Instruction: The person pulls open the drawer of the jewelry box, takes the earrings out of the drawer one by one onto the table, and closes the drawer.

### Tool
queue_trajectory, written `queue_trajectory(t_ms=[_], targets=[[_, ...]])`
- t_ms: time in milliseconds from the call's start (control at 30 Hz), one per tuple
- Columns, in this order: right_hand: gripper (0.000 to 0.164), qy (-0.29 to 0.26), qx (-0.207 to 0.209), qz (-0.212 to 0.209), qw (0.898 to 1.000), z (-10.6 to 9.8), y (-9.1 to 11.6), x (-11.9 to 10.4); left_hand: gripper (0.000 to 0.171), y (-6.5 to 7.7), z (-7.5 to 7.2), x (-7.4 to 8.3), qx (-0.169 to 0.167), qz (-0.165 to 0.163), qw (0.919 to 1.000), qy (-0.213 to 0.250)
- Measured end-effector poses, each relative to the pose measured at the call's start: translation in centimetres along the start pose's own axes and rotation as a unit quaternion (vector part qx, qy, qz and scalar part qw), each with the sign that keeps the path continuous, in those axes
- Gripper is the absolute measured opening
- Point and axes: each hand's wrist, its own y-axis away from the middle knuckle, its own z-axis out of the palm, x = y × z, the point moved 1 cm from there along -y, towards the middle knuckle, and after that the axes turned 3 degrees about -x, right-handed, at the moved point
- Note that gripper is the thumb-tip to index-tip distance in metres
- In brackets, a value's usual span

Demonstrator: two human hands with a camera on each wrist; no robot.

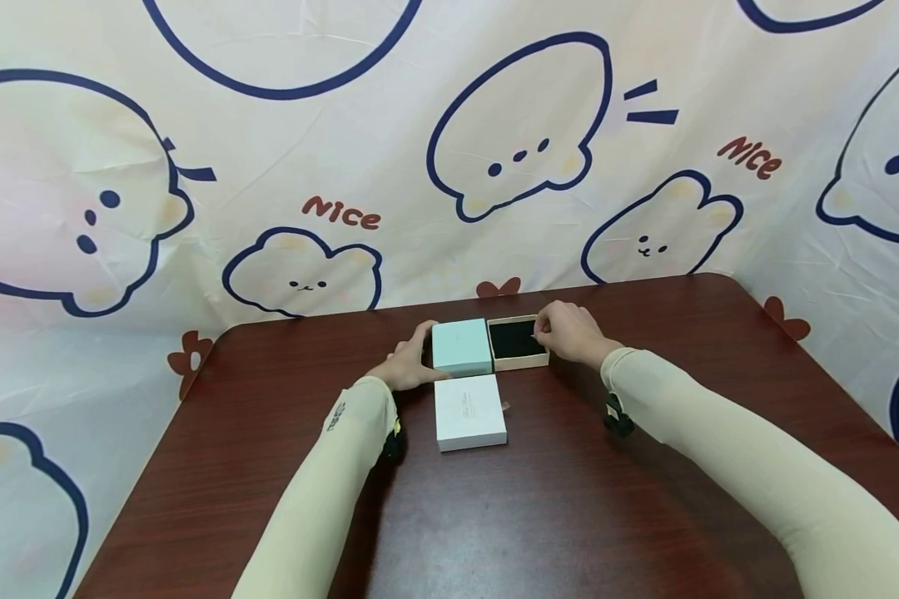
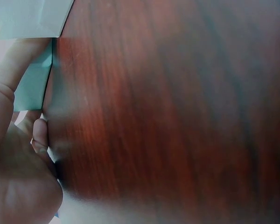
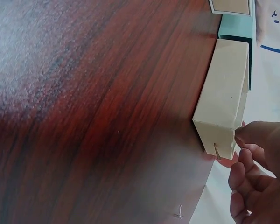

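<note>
On the table, a mint-green box (image 1: 459, 346) sits with my left hand (image 1: 406, 363) gripping it from the left, fingers at the far side and thumb along the near side. Against its right side lies a cream drawer-like tray (image 1: 520, 363) with a black lining (image 1: 511, 340). My right hand (image 1: 573, 331) is at the tray's right end, thumb and index finger pinched together over the lining. A small light-coloured item shows at those fingertips; I cannot tell its kind. In the right wrist view, the tray's cream wall (image 3: 221, 84) carries a small slit near the hand.
A white box (image 1: 470, 413) with faint lettering lies just in front of the mint one, a small ribbon tab (image 1: 505, 406) at its right side. Dark reddish wood makes up the tabletop (image 1: 449, 516). Behind it hangs a printed cloth (image 1: 404, 150) with cartoon figures.
</note>
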Motion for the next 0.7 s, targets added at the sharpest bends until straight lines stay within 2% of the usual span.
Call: queue_trajectory(t_ms=[700], targets=[[0.013,-0.034,0.023,-0.001,0.999,-1.3,0.3,0.2,0.101,0.0,0.0,0.0,-0.003,-0.002,1.0000,0.001]])
